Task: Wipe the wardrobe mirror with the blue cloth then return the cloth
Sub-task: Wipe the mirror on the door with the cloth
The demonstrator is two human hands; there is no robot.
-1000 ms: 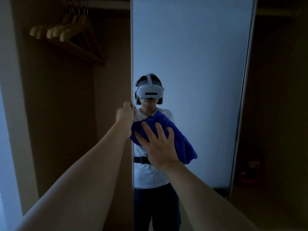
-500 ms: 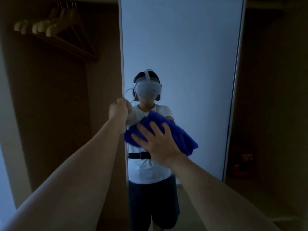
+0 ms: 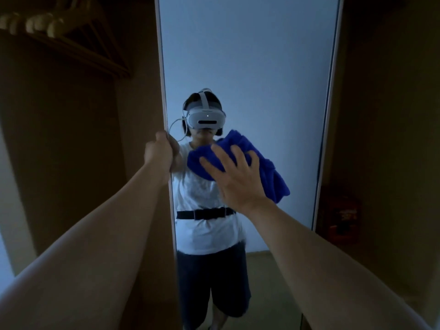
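Note:
The tall wardrobe mirror (image 3: 250, 55) fills the middle of the view in a thin pale frame. My right hand (image 3: 235, 177) presses the bunched blue cloth (image 3: 269, 172) flat against the glass at chest height, fingers spread and straight. My left hand (image 3: 159, 151) grips the mirror door's left edge, fingers curled round it. The glass reflects a person wearing a white headset, with part of the reflection hidden behind the cloth.
Wooden hangers (image 3: 57, 22) hang on a rail in the open wardrobe bay at upper left. A dark wardrobe bay lies to the right of the mirror, with a dim reddish object (image 3: 345, 217) low inside it.
My right hand has slid the cloth rightward and a little up across the glass. My left hand keeps its grip on the door edge. The view has shifted slightly.

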